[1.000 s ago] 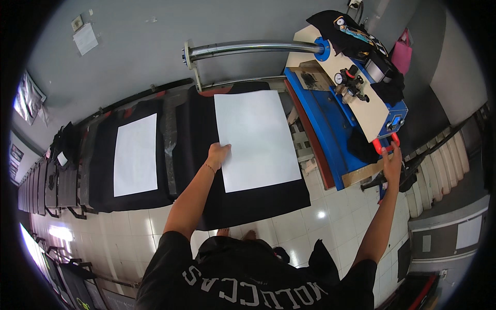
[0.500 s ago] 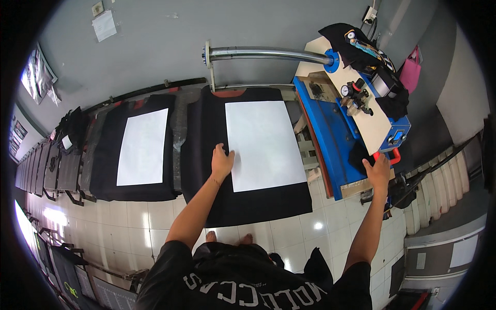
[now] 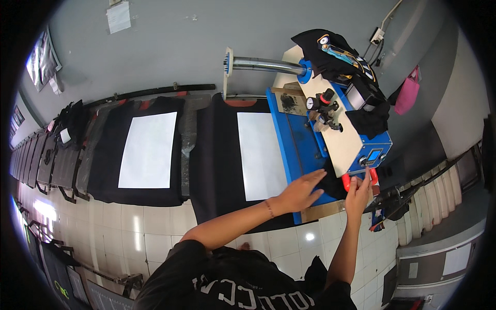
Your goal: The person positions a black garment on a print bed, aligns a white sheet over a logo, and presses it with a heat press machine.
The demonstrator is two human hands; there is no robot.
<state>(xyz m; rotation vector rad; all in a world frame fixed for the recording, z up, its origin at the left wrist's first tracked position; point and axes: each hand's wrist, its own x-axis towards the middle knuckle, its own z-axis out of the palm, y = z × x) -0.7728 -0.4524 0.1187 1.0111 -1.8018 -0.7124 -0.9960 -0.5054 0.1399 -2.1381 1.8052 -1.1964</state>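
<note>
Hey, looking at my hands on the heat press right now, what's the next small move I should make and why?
Probably swing the blue press head left over the white sheet on the black garment. Your right hand is at the red handle, your left hand lies flat on the head's near edge, and the head sits beside the sheet, not over it.

Single head view, fisheye, looks steeply down from above; press [image 3: 330, 129] at 1 o'clock, shirt [image 3: 232, 160] centre, wall at 12, floor near 6.

Left grip [image 3: 300, 191] flat, fingers spread, forearm reaching forward-right. Right grip [image 3: 359, 192] raised, fingers curled closed, arm extended.
</note>
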